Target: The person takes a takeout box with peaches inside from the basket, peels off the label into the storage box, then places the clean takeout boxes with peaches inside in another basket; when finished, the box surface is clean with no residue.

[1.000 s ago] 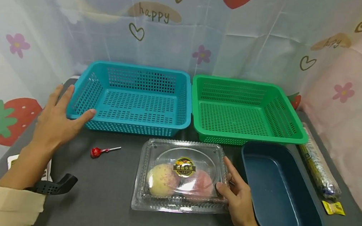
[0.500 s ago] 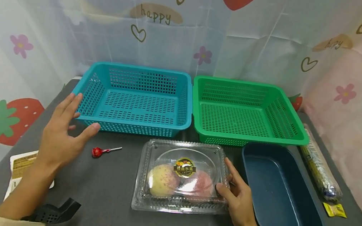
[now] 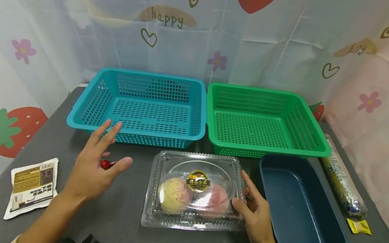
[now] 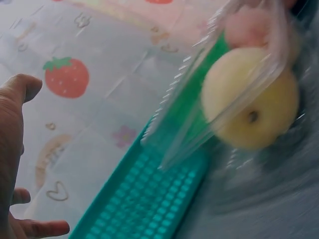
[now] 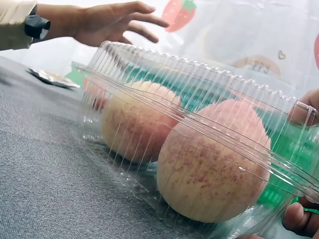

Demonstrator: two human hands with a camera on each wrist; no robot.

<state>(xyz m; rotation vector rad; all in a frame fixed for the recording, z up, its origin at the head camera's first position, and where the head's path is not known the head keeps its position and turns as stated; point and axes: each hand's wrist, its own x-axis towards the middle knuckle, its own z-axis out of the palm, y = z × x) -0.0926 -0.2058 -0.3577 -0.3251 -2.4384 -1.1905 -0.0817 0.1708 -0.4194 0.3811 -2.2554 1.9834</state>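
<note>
Head view: left grip (image 3: 93, 172) now nearer clear box (image 3: 195, 191)

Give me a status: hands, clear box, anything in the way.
Left hand hovers, holding nothing. Right hand grips clear box by its right side. Two round fruits inside. Left hand partly blocks view of red candy.

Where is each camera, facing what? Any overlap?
Head: on the head, facing forward and down at the clear box; left hand, right hand both in view.
Left wrist: on that wrist, facing past the clear box toward the backdrop; left hand at left edge.
Right wrist: on that wrist, facing across the clear box; right hand at right edge, left hand beyond.
Shared: both wrist views show fruits inside the clear box.
</note>
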